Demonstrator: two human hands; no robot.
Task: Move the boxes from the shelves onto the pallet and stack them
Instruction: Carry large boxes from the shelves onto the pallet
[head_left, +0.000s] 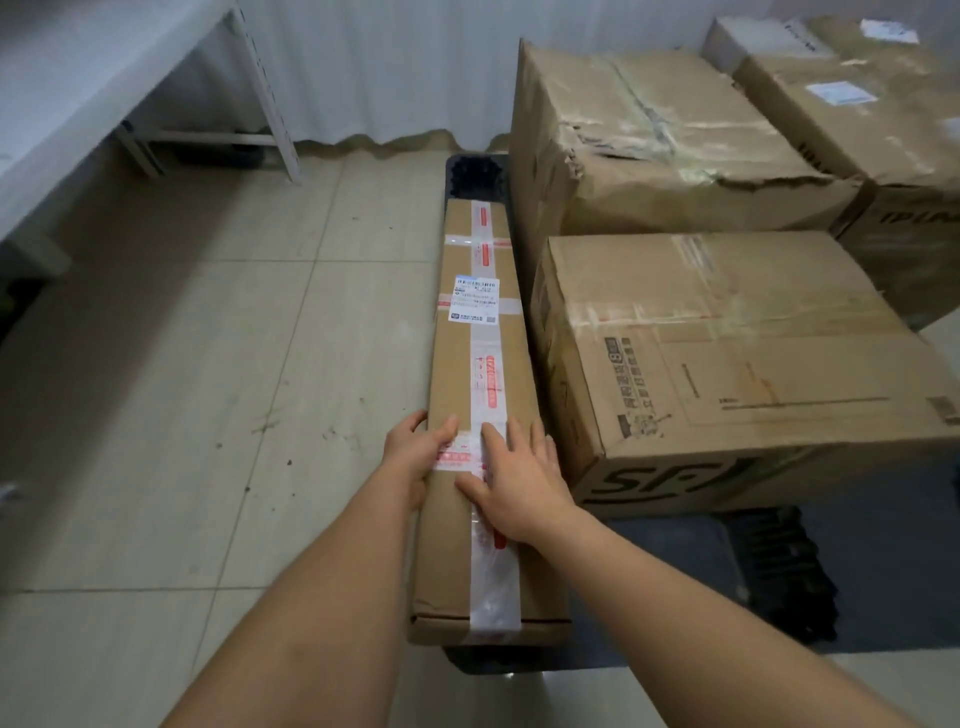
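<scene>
Pale floor tiles (208, 364) spread out under a black pallet (779, 561), and both hands are down on a long thin box (478, 374) lying along the pallet's left edge. The left hand (415, 452) holds the box's left side, with the thumb on top and the fingers curled over the edge. The right hand (519, 478) lies flat on the top, fingers straight and spread over the white and red tape (488, 379). The hands are close together, near the end of the box closest to the person.

The long box sits right at the side of the pallet, so it could slip off onto the floor if it gets pushed left. Its near end pokes out a little, so it might tip.

Just to the right stands a big brown box (727, 364), very close. Behind that is a taller crumpled box (649, 140), and more boxes (857, 104) at the far right. A white shelf frame (260, 88) stands at the back left.
</scene>
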